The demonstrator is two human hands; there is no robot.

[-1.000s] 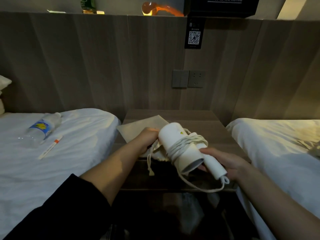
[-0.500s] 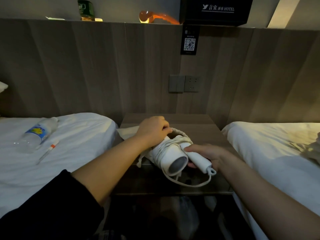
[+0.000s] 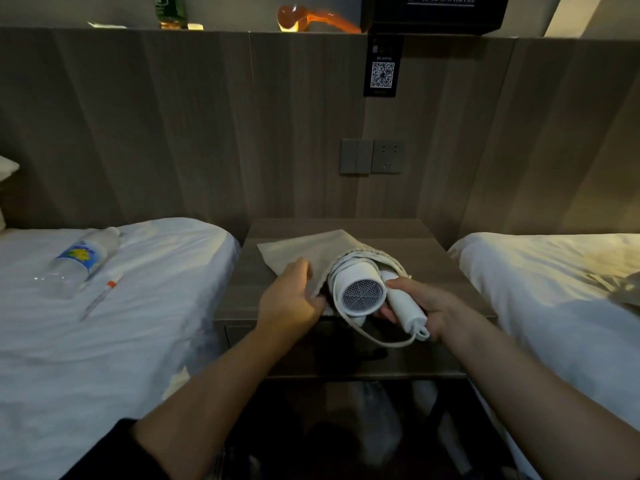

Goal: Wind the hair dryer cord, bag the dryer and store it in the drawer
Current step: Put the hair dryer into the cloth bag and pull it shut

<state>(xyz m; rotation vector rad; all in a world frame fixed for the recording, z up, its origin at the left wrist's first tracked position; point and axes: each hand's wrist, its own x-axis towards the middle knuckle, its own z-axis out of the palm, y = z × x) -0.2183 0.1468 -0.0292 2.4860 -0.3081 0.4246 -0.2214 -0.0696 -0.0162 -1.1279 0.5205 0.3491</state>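
Note:
A white hair dryer (image 3: 362, 292) lies on the nightstand (image 3: 433, 268) with its mesh rear end facing me and its front half inside the mouth of a beige cloth bag (image 3: 304, 249). The white cord (image 3: 381, 336) is wound round the barrel and a loop hangs below the handle. My right hand (image 3: 420, 303) grips the folded handle. My left hand (image 3: 294, 301) holds the bag's left mouth edge beside the dryer. A dark open drawer (image 3: 346, 348) sits under the nightstand top, just below my hands.
White beds flank the nightstand on both sides. A plastic water bottle (image 3: 79, 263) and a pen (image 3: 100, 296) lie on the left bed. A wall switch and socket (image 3: 372, 156) sit on the wood panel behind. A ledge above carries small items.
The dryer's barrel has gone from outside the bag to partly inside its mouth. My left hand moved from on top of the dryer to the bag's left edge.

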